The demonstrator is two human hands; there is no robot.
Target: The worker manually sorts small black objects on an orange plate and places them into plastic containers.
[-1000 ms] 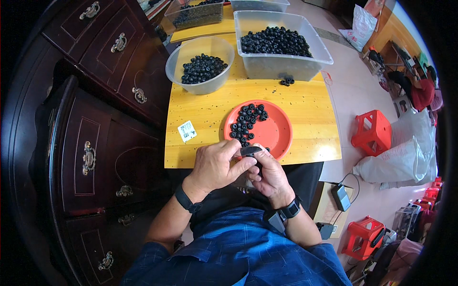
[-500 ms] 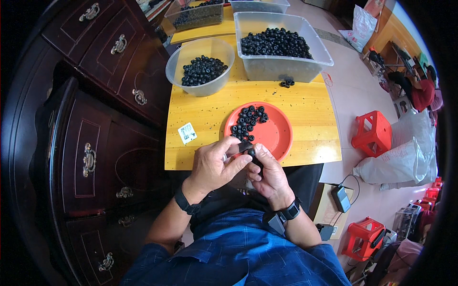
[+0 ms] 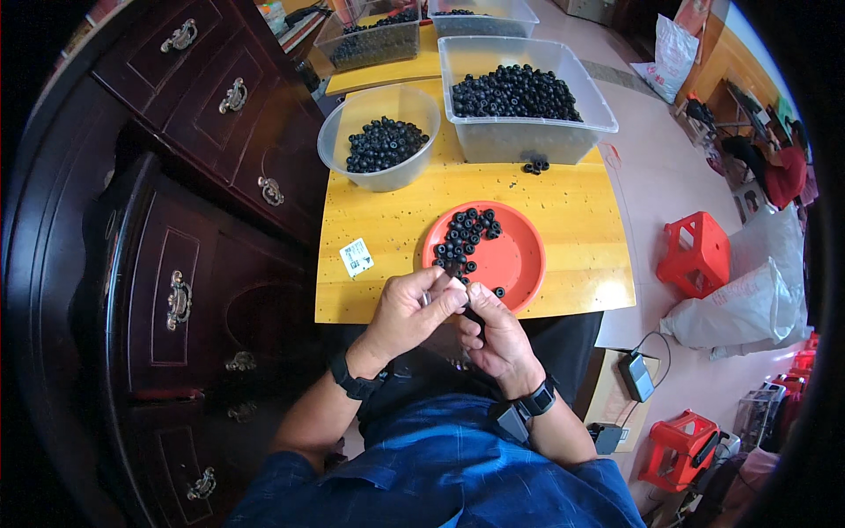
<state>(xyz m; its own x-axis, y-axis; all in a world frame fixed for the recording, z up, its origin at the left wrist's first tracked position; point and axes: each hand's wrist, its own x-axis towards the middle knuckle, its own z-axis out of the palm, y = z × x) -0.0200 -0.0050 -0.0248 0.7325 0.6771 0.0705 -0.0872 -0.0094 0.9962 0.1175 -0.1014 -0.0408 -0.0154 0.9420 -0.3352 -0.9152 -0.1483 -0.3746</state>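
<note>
Bringing their fingertips together above the near edge of the red plate (image 3: 525, 264), the left hand (image 3: 398, 319) and right hand (image 3: 503, 345) meet over a small dark object (image 3: 475, 320). Half a second ago a rounded black face shows plainly at the right fingertips; now the left thumb covers that spot, and only a dark strip appears along the right palm. The two hands seem to be working closely on one small thing. The right fingers are clamped on it; the left thumb and forefinger draw close, but whether they grip anything cannot be told.

A lone black piece (image 3: 499, 292) now shows clear of the right thumb, near the plate's rim, apart from the cluster of black pieces (image 3: 465, 232). The whole view also sits slightly lower, which looks like a head tilt.

Hard to make out: the dark object's shape, a pale patch where the fingertips meet, and the plate's near rim, hidden by the hands. Beyond, the round bowl (image 3: 387, 181) and rectangular tub (image 3: 519, 141) stand on the yellow surface (image 3: 585, 246); the far tubs are cut off above.
</note>
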